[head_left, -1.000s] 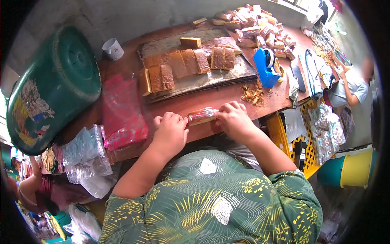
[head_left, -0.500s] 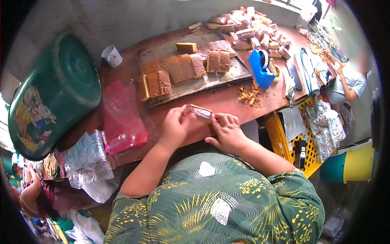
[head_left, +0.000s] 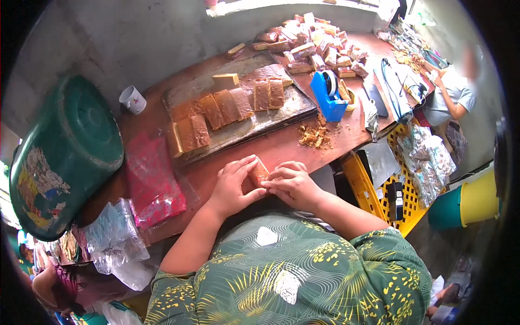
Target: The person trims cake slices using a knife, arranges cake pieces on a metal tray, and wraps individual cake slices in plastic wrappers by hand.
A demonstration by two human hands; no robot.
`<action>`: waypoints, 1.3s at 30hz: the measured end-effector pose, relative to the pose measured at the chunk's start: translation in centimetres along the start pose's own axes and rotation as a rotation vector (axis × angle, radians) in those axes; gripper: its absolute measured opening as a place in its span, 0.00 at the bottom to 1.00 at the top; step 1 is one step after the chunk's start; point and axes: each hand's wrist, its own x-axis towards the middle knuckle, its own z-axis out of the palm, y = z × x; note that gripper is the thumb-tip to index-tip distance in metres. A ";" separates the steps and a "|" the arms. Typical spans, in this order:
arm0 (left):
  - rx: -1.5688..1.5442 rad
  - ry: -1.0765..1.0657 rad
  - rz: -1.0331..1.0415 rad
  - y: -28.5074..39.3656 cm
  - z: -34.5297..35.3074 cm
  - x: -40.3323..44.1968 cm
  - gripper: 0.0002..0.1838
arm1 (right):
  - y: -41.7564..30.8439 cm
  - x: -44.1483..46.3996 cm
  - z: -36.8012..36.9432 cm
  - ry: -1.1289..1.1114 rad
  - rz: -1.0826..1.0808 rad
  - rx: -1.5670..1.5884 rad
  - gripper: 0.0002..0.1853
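Observation:
Between my two hands, at the table's front edge, is a brown cake slice in clear plastic wrap (head_left: 259,171). My left hand (head_left: 234,184) grips its left side, fingers along the far end. On the near right side of the slice, the fingers of my right hand (head_left: 292,185) are pinched against the wrap. Beyond them, unwrapped cake slices (head_left: 219,110) stand in rows on a worn metal tray (head_left: 254,125). A blue tape dispenser (head_left: 329,97) is at the tray's right, near some loose crumbs (head_left: 315,135).
Wrapped slices (head_left: 319,46) are heaped at the back. Left are a green tub (head_left: 65,157), a white mug (head_left: 132,100), red plastic sheets (head_left: 154,181) and clear bags (head_left: 114,233). A yellow crate (head_left: 365,187) sits below right. Another person (head_left: 455,95) works at the far right.
The wrapped slice has been turned in my hands, from lying crosswise with a shiny side up to pointing away with its brown face up. My right fingers have curled in. The view has shifted.

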 end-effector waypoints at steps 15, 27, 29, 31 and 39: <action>0.070 0.042 0.012 0.0 0.7 -0.2 0.30 | 20.1 4.2 -14.3 0.335 0.861 0.075 0.18; -0.318 0.112 -0.020 -1.0 1.7 -0.1 0.19 | 15.1 0.3 -10.7 0.339 0.616 -0.379 0.15; -0.242 0.231 0.121 -0.6 1.6 0.1 0.18 | 10.2 3.0 -8.9 0.209 0.727 0.224 0.15; -0.172 0.298 0.207 -0.2 1.4 0.0 0.18 | 5.0 5.2 -7.2 -0.058 0.486 0.267 0.14; -0.103 0.355 0.214 0.6 0.7 -0.8 0.18 | -2.3 8.9 -3.0 -0.502 0.352 0.066 0.22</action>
